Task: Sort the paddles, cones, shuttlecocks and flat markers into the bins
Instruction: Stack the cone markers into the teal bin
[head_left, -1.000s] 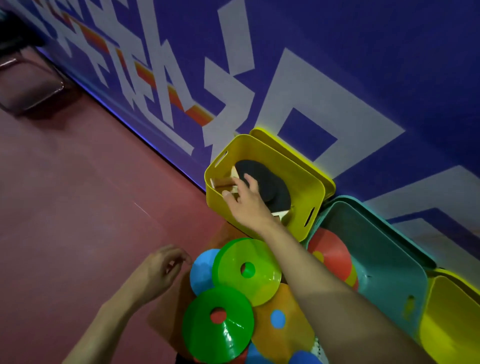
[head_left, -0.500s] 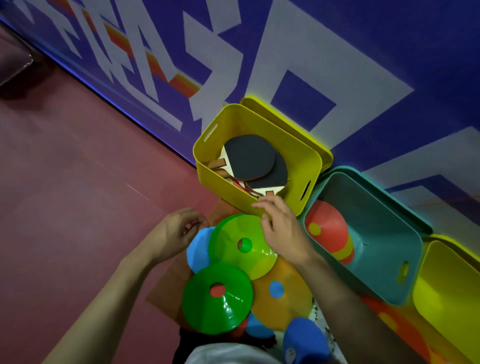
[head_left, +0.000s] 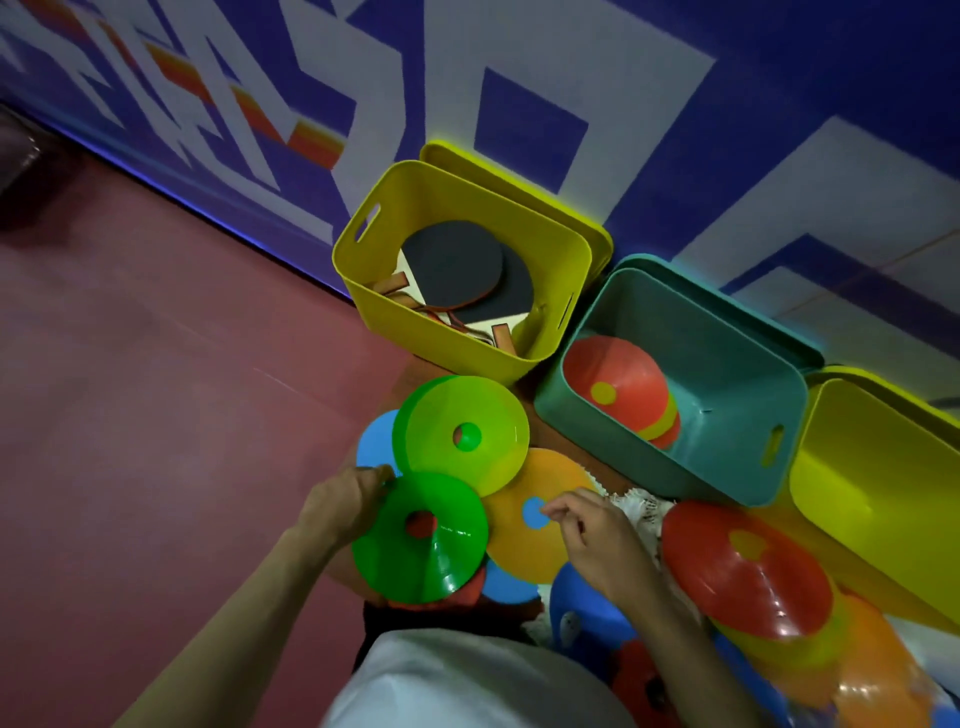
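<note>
Bins: three (head_left: 457, 270) (head_left: 675, 384) (head_left: 878, 478) are set in a row on the floor along the wall.
Paddles (head_left: 457, 265): stacked in the leftmost bin.
Cones (head_left: 618, 387): nested in the middle bin.
Loose cones (head_left: 462, 436): overlapped on the floor before the bins.

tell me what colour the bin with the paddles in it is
Yellow. The bin holding the paddles shows clearly in the head view, the only one.

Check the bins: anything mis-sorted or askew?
Nothing mis-sorted: the left yellow bin holds only paddles, the teal bin only disc cones. The cones stand tilted on edge against the bin wall, not stacked flat. More cones lie unsorted in front of the bins.
</note>
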